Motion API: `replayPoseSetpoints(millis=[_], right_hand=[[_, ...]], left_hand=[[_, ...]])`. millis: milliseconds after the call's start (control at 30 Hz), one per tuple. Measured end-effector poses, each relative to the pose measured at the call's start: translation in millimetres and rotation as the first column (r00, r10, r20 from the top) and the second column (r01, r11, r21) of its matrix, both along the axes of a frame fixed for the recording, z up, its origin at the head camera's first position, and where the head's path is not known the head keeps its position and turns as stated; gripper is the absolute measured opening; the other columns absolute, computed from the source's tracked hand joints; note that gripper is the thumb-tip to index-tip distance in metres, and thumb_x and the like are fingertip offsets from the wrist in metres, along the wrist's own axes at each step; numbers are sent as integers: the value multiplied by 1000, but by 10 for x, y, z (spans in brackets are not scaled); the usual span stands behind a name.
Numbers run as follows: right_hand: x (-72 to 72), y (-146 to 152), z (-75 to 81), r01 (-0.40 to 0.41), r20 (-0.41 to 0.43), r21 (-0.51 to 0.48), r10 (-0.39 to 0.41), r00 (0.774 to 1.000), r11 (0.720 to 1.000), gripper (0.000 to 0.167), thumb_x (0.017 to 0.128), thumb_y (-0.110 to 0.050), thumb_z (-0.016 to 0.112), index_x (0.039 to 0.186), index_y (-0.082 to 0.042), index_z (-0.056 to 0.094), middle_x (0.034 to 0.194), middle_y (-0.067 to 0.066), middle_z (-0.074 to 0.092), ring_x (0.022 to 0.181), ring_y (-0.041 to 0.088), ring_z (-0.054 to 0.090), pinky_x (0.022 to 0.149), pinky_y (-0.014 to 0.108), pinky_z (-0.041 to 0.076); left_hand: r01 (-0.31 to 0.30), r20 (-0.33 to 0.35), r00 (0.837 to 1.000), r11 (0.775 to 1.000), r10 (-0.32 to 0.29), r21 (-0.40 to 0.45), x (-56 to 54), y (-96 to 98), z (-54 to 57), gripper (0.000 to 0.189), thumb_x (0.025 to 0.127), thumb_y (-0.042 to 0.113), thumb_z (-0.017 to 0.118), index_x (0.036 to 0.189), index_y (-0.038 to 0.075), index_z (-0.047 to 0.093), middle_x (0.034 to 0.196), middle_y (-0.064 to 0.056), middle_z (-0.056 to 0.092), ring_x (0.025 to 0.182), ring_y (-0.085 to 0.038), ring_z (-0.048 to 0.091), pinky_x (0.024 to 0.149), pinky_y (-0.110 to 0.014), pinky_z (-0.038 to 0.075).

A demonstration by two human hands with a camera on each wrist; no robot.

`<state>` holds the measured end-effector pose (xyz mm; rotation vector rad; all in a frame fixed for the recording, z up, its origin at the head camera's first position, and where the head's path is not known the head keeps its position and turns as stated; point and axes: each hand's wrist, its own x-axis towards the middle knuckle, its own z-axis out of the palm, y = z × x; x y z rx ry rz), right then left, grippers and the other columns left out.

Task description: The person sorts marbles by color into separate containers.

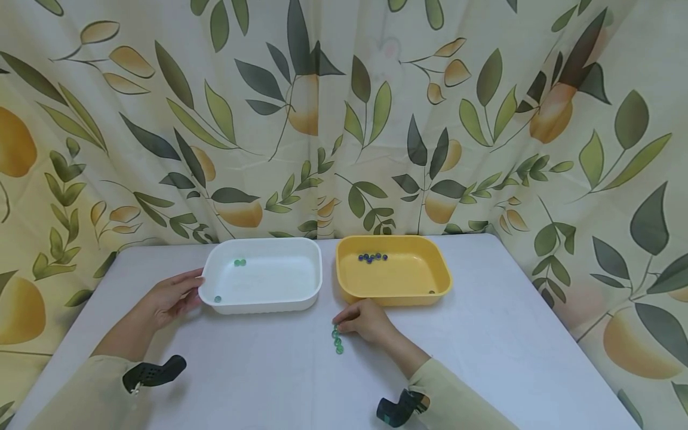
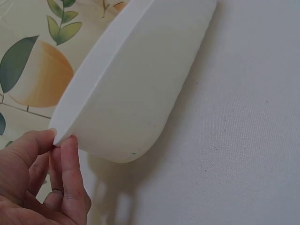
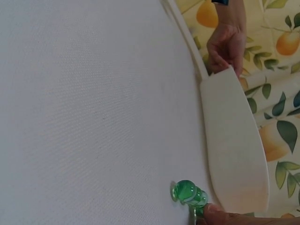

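My left hand (image 1: 172, 298) pinches the left rim of a white tray (image 1: 263, 306) between thumb and fingers; the left wrist view shows this grip closely. Inside that tray lie two green marbles (image 1: 239, 263) at the back and one duller marble (image 1: 217, 299) in the front left corner. On the table, a short line of green glass marbles (image 1: 338, 343) runs toward me. My right hand (image 1: 365, 322) has thumb and forefinger on the far end of this line, pinching a marble mostly hidden by the fingertips. In the right wrist view the green marbles (image 3: 186, 191) sit beside a fingertip.
A yellow tray (image 1: 395, 300) stands right of the white one, just beyond my right hand. It holds several dark blue marbles (image 1: 369, 258) at the back and one marble (image 1: 432, 292) near its front right corner. A patterned curtain (image 1: 371, 149) hangs behind the white-covered table (image 1: 258, 370).
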<state>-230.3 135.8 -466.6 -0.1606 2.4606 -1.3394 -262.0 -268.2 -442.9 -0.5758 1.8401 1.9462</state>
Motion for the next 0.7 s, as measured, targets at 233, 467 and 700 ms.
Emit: replayPoseSetpoints(millis=[233, 467, 700], right_hand=[[8, 6, 20, 12, 12, -6, -12, 1000, 1000, 11, 83, 0, 75, 93, -3, 77, 92, 4, 74, 84, 10, 60, 73, 24, 55], [23, 19, 52, 40, 52, -16, -39, 998, 999, 14, 84, -2, 74, 97, -4, 77, 95, 4, 74, 84, 10, 62, 76, 27, 57], [34, 49, 65, 81, 74, -22, -79, 994, 996, 15, 83, -1, 74, 98, -3, 76, 94, 4, 73, 82, 10, 65, 77, 28, 59]], left_hand=[[-1, 0, 1000, 1000, 1, -2, 6, 1, 4, 51, 95, 23, 67, 143, 21, 51, 85, 6, 65, 72, -7, 63, 72, -19, 58], [5, 0, 1000, 1000, -5, -16, 6, 8, 3, 59, 96, 23, 65, 150, 17, 42, 85, 6, 65, 72, -6, 63, 73, -18, 58], [12, -1, 1000, 1000, -12, -10, 3, 11, 9, 63, 97, 22, 64, 153, 14, 36, 85, 7, 64, 71, -5, 62, 70, -17, 57]])
